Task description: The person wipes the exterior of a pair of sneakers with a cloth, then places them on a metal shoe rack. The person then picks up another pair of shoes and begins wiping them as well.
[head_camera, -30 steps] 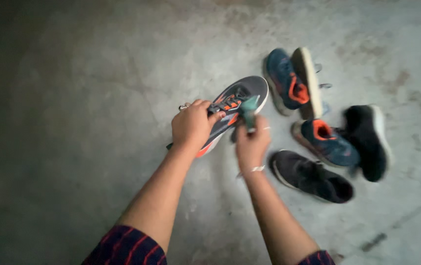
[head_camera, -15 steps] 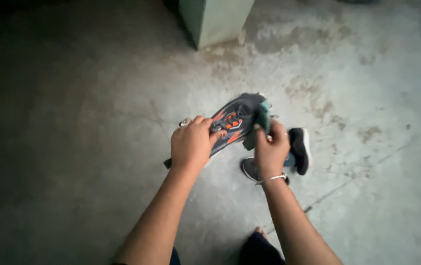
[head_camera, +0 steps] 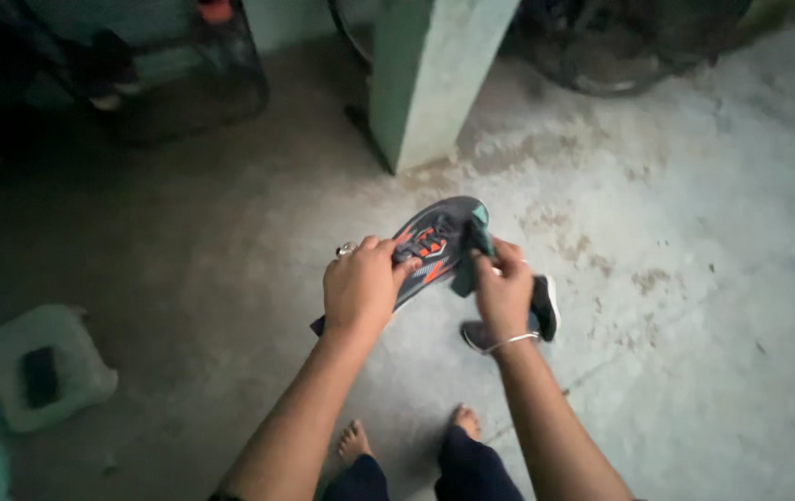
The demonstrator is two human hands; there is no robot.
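Sneaker up, cloth on it!
Left hand [head_camera: 361,284] grips the grey-and-orange sneaker [head_camera: 435,243] mid-air; right hand [head_camera: 503,289] pinches a green cloth [head_camera: 474,243] against its toe, above the concrete floor [head_camera: 694,278].

I hold both bare forearms stretched forward, my left hand [head_camera: 360,286] curled shut with knuckles up, my right hand [head_camera: 504,289] pinched closed beside it.

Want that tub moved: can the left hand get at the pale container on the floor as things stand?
Probably not right away: the left hand is clamped on the grey and orange shoe, and the pale container sits well off to the left on bare floor, though nothing blocks the way.
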